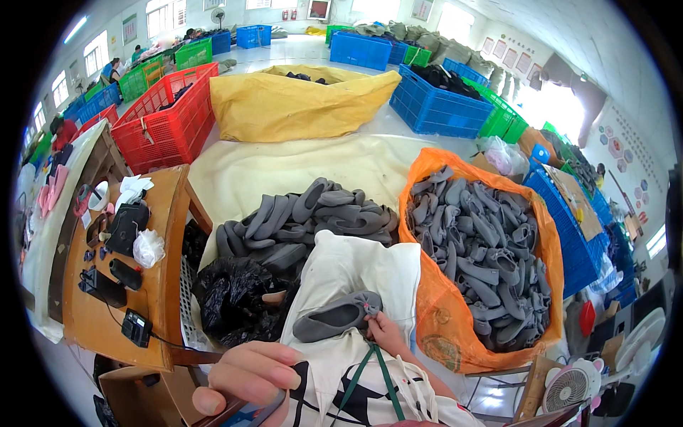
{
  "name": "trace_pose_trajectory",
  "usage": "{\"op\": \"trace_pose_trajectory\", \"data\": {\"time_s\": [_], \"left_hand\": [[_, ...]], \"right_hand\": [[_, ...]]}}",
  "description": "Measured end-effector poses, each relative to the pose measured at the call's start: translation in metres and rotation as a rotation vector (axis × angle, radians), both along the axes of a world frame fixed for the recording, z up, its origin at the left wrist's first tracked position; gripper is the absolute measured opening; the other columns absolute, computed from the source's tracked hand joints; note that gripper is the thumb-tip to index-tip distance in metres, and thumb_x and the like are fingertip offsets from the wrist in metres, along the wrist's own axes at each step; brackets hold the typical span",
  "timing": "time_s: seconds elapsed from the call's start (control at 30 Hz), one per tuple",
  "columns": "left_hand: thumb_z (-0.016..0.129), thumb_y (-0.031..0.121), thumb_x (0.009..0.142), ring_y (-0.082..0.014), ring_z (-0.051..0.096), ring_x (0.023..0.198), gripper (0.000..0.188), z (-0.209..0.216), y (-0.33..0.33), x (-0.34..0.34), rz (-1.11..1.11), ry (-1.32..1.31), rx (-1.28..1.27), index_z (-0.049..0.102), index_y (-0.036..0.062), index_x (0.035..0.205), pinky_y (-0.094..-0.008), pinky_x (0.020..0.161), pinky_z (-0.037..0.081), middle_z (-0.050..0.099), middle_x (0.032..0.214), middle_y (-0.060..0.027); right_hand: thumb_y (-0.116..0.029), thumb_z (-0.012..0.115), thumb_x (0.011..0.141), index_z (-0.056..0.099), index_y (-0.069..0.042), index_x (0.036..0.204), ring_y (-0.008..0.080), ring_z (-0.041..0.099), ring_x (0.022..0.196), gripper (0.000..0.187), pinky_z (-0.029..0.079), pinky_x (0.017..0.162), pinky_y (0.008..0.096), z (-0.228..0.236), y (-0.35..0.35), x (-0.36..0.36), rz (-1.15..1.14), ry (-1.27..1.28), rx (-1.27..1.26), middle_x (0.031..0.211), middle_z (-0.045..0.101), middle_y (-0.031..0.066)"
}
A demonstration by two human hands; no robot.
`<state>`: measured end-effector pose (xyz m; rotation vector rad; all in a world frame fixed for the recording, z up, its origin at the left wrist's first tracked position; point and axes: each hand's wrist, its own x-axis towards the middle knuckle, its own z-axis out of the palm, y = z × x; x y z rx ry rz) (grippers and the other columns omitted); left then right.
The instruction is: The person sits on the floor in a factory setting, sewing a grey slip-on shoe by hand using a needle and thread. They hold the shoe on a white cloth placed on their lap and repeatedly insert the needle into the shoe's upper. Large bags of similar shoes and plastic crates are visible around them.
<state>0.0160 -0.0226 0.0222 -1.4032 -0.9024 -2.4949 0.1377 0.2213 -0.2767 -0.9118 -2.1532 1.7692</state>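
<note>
Right-hand fingers (pixel 373 328) pinch the grey shoe (pixel 331 324) at three o'clock, while left-hand fingers (pixel 267 370) curl half-open at seven, their hold unclear.

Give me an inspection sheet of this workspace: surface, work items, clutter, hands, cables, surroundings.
Surface: creased white cloth on the lap.
Work items: grey shoe on the cloth; pile of shoes ahead; orange sack, full of shoes, at right.
Clutter: plastic bag and black device on the table; black bag left of the cloth.
Hands: right hand pinches the shoe's right end; left hand raised, fingers bent, grip unclear.
Cables: black cable from the device.
Surroundings: red crate, yellow sack, blue crate; fan lower right.
</note>
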Motion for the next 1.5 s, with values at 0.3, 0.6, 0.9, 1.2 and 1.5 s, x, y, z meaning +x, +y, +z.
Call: {"op": "trace_pose_trajectory", "data": {"time_s": [0.3,0.6,0.9,1.2,1.5], "left_hand": [[0.068,0.034,0.087,-0.0239,0.054,0.081,0.062,-0.018,-0.007,-0.013,0.102,0.043,0.065,0.037,0.0058,0.133,-0.0421,0.071,0.048,0.052,0.101,-0.0115],[0.07,0.051,0.084,-0.024,0.055,0.072,0.074,-0.021,0.017,-0.032,0.26,0.207,0.41,0.036,0.0048,0.132,-0.0358,0.054,0.049,0.053,0.097,-0.0141],[0.052,0.056,0.094,-0.0252,0.058,0.08,0.067,-0.014,0.014,-0.031,0.265,0.192,0.382,0.037,0.0048,0.134,-0.0382,0.061,0.053,0.055,0.102,-0.0147],[0.064,0.034,0.089,-0.0255,0.046,0.101,0.054,-0.026,-0.001,-0.021,-0.138,0.054,0.213,0.042,0.0078,0.131,-0.042,0.082,0.04,0.051,0.11,-0.0108],[0.06,0.031,0.092,-0.0312,0.049,0.121,0.05,-0.042,0.0,-0.014,-0.142,0.152,-0.139,0.041,0.0097,0.134,-0.0543,0.099,0.04,0.052,0.128,-0.0118]], "right_hand": [[-0.014,0.05,0.1,0.056,-0.005,0.104,0.0088,0.053,0.057,0.012,0.043,0.055,0.0243,-0.01,-0.002,0.001,0.006,0.012,0.008,0.066,0.056,0.001],[-0.012,0.047,0.101,0.054,-0.007,0.106,0.0079,0.05,0.055,0.01,0.042,0.053,0.0235,-0.012,-0.001,-0.005,0.027,0.034,-0.072,0.065,0.054,0.0],[-0.011,0.046,0.101,0.053,-0.008,0.107,0.0073,0.048,0.052,0.01,0.04,0.05,0.0236,-0.019,0.002,-0.003,0.026,0.03,-0.071,0.063,0.053,-0.0005],[-0.013,0.05,0.097,0.058,-0.005,0.103,0.0105,0.055,0.055,0.013,0.043,0.051,0.0268,-0.021,0.005,-0.005,-0.01,0.002,0.039,0.063,0.057,0.0025],[-0.017,0.049,0.098,0.057,-0.004,0.103,0.0147,0.06,0.06,0.017,0.048,0.059,0.0304,0.002,0.007,-0.001,-0.011,0.018,0.026,0.067,0.06,0.0061]]}}
